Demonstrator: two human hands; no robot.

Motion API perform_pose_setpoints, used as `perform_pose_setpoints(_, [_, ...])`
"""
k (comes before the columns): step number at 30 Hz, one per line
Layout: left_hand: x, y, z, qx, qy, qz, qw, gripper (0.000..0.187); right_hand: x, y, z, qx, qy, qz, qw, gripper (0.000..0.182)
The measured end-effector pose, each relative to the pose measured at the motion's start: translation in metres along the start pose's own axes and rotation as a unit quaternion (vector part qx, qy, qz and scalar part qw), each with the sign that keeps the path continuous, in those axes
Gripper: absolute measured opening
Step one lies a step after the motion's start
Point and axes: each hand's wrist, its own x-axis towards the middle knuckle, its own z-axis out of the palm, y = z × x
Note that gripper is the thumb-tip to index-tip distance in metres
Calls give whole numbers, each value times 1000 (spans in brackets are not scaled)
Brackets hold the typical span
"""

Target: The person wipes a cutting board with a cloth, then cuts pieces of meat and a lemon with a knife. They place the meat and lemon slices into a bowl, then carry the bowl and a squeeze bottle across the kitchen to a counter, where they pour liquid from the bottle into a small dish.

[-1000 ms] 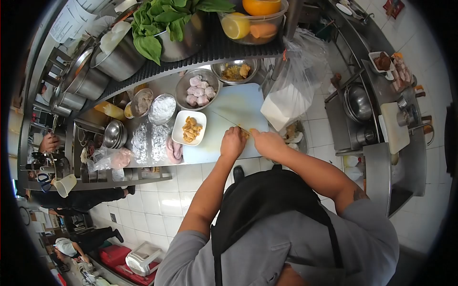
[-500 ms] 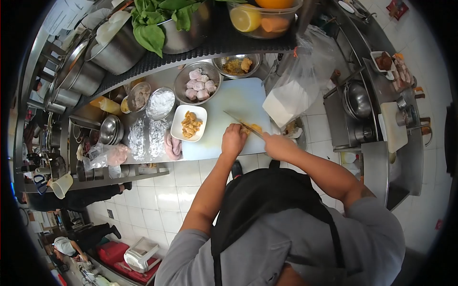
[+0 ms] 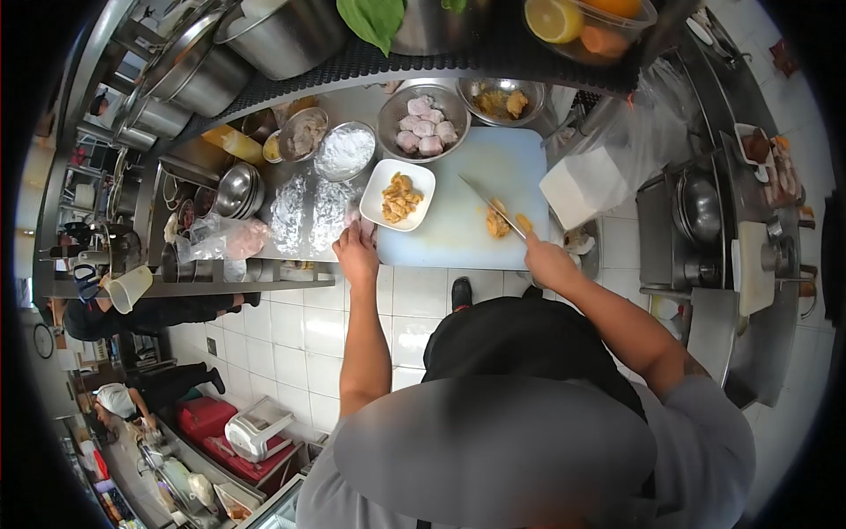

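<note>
My right hand [image 3: 551, 264] grips the handle of a kitchen knife [image 3: 485, 198], its blade slanting up and left over the cutting board [image 3: 458, 242]. Yellow-brown pieces of food, perhaps marinated meat, [image 3: 498, 224] lie against the blade. At the board's left edge my left hand [image 3: 357, 254] is closed over a pinkish cloth [image 3: 374, 234], mostly hidden under the fingers. Just above that hand stands a white square bowl [image 3: 374, 207] holding similar cut pieces.
Behind the board are a metal bowl of pale floured pieces [image 3: 426, 132], a bowl of white powder [image 3: 345, 153] and a bowl with yellow-brown food [image 3: 502, 103]. An overhead shelf [image 3: 493, 63] carries pots. A plastic bag [image 3: 648, 123] hangs right. Other people work at left.
My left hand has left the food on the board and moved left onto the cloth. My right hand stays by the food with the knife. The view has shifted.
</note>
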Motion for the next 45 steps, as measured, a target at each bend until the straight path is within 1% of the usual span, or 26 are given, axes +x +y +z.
perform_pose_setpoints(3, [5,-21,18,-17,-67,-3,998,20,7,1,1,-10,11,-11,1000,24])
perform_pose_setpoints(5, [6,-27,24,-16,-78,7,997,18,3,0,-4,-15,12,-14,1000,23])
perform_pose_setpoints(7, [11,-30,31,-21,-90,16,996,18,3,0,5,-29,15,-4,999,22])
perform_pose_setpoints(8, [12,-33,32,-35,-96,17,995,21,5,3,7,-36,18,0,999,21])
perform_pose_setpoints(9, [8,-25,24,-48,-55,-4,997,22,6,1,4,-36,18,-3,999,22])
perform_pose_setpoints(11, [9,5,-13,-71,27,-40,996,24,12,-6,-6,-28,21,-9,999,22])
perform_pose_setpoints(12, [2,21,-20,-81,55,-71,993,26,13,-7,-10,-35,33,-22,999,22])
perform_pose_setpoints(13, [-10,38,-23,-126,75,-52,988,27,12,-6,-14,-44,43,-35,997,22])
perform_pose_setpoints(14, [-24,50,-16,-180,50,5,982,27,9,-5,-19,-56,50,-49,996,22])
perform_pose_setpoints(15, [-35,78,-20,-225,-12,9,974,27,3,-8,-25,-62,50,-43,996,23])
perform_pose_setpoints(16, [-41,108,-24,-280,-38,39,959,28,-4,-14,-34,-66,52,-36,996,23])
perform_pose_setpoints(17, [-46,133,-22,-333,-124,13,935,29,-8,-19,-41,-72,56,-31,995,23])
perform_pose_setpoints(18, [-47,149,-12,-338,-104,99,930,31,-11,-21,-43,-80,56,-30,995,23])
perform_pose_setpoints(20, [-50,175,4,-376,-151,121,906,39,-23,-23,-40,-98,55,-26,993,23])
perform_pose_setpoints(23, [-51,191,26,-373,-144,174,900,40,-36,-30,-38,-76,44,-37,995,24])
perform_pose_setpoints(24, [-50,193,33,-383,-145,192,892,44,-35,-30,-36,-76,34,-35,996,24])
perform_pose_setpoints(27, [-48,196,45,-363,-156,187,899,34,-33,-27,-32,-74,14,-28,997,24])
perform_pose_setpoints(30, [-50,197,47,-356,-147,177,906,31,-40,-21,-33,-76,3,-21,997,23])
perform_pose_setpoints(33, [-51,196,50,-356,-147,185,904,30,-51,-14,-35,-67,-11,-25,997,22])
perform_pose_setpoints(35, [-52,196,52,-354,-153,169,907,30,-42,-15,-30,-43,-10,-23,999,22])
perform_pose_setpoints(38, [-52,195,51,-354,-157,157,909,29,-46,-11,-33,-42,-7,-19,999,21])
perform_pose_setpoints(41, [-50,194,50,-351,-175,154,907,29,-53,-7,-36,-43,-45,7,998,22])
perform_pose_setpoints(44, [-55,188,51,-349,-181,151,907,29,-7,3,5,19,9,-30,999,24])
perform_pose_setpoints(45, [-55,187,52,-349,-178,153,907,30,1,0,5,19,18,-37,999,24])
